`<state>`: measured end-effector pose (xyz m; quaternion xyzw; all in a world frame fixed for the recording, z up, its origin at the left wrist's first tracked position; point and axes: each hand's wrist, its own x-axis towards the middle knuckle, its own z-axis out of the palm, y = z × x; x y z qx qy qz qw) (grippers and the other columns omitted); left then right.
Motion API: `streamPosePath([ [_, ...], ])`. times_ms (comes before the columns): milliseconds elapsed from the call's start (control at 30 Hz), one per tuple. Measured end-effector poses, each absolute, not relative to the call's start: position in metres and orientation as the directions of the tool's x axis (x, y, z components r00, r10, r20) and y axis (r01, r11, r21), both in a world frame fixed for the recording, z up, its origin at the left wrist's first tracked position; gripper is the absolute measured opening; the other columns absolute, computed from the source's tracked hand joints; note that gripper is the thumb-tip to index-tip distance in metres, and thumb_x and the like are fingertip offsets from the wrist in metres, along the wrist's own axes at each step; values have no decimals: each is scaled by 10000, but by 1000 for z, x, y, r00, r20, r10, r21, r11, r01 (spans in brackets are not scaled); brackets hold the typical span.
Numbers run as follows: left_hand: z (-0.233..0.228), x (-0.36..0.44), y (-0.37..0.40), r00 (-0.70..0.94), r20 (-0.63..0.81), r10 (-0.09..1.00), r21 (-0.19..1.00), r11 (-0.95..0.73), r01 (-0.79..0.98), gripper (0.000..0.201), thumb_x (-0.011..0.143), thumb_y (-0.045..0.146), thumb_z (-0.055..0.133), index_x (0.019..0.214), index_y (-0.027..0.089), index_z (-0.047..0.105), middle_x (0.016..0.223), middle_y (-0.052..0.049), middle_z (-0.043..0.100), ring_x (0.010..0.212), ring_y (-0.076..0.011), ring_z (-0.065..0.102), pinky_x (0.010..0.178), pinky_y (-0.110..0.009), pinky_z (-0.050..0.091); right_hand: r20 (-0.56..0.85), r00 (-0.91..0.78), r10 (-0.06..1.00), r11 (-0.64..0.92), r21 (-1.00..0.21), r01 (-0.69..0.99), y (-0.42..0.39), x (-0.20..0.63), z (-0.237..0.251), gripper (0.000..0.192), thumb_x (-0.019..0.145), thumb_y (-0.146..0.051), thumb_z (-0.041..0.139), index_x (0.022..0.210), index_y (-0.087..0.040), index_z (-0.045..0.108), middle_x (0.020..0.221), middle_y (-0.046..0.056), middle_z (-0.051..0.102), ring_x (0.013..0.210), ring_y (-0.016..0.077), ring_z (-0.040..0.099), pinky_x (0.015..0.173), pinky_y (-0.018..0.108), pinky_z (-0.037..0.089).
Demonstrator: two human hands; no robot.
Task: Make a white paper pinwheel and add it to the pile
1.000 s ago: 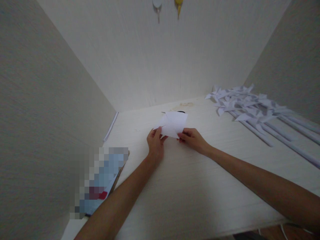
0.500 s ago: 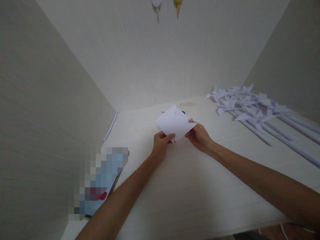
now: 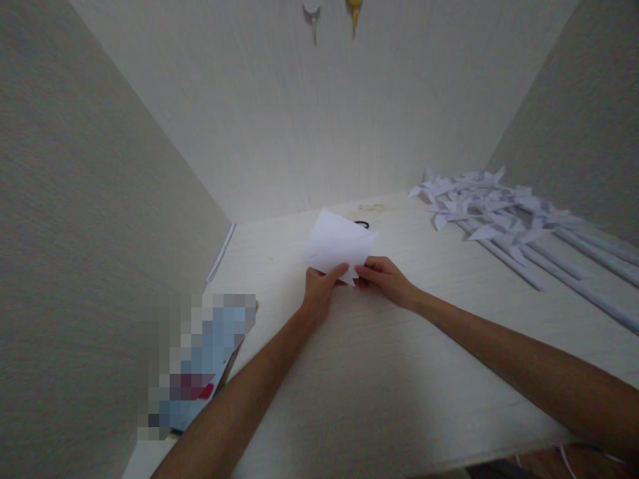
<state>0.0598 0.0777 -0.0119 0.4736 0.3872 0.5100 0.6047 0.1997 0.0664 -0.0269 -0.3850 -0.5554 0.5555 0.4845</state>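
A white sheet of paper with slits at its corners is held tilted above the table, between both hands. My left hand pinches its lower edge, thumb on top and fingers underneath. At the lower right corner, beside a slit, my right hand is closed on the paper between thumb and fingers. Behind the sheet a dark loop shows, perhaps a scissor handle; the paper hides the rest of it.
Several white paper pinwheels on rolled paper sticks are piled at the right. Against the left wall lies one white paper roll. A blurred-out bluish item rests at the left edge. Two hooks hang on the back wall.
The paper has turned counterclockwise in my hands. My right hand has shifted left and down from the right-hand corner to the lower one, closer to my left hand.
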Motion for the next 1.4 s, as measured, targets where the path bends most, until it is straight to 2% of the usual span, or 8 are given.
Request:
streamPosePath([
  [233,-12,61,78,105,21,994,955,11,-295,171,548,226,691,602,95,595,557,-18,603,465,-123,544,469,-262,453,117,-298,947,68,-983,-171,65,203,-26,190,704,-302,580,617,-137,614,577,0,594,515,83,506,528,223,377],
  [433,-8,62,77,111,16,994,940,23,-340,144,546,198,688,606,98,602,573,-12,608,477,-110,543,468,-242,445,110,-289,951,88,-992,-86,64,201,-20,164,687,-280,589,624,-135,631,584,-1,606,502,76,504,515,214,381],
  [933,-11,61,78,109,19,994,942,18,-334,155,536,203,696,596,97,600,549,-11,592,459,-113,533,446,-245,445,84,-267,960,70,-996,-64,63,199,-21,157,677,-281,601,629,-135,630,592,4,624,504,75,520,514,214,403],
  [1200,-11,62,78,49,-9,999,942,25,-335,224,492,199,716,676,106,631,678,-34,641,560,-124,564,513,-251,466,86,-290,953,80,-996,-34,63,198,-21,104,638,-235,637,674,-137,633,623,6,636,551,92,551,550,233,428],
  [1400,-11,61,79,17,-13,1000,955,18,-296,251,493,228,715,697,102,639,725,-66,658,651,-152,587,575,-258,481,105,-313,944,95,-994,-47,64,200,-25,148,600,-199,673,731,-142,636,655,4,644,590,106,566,578,246,435],
])
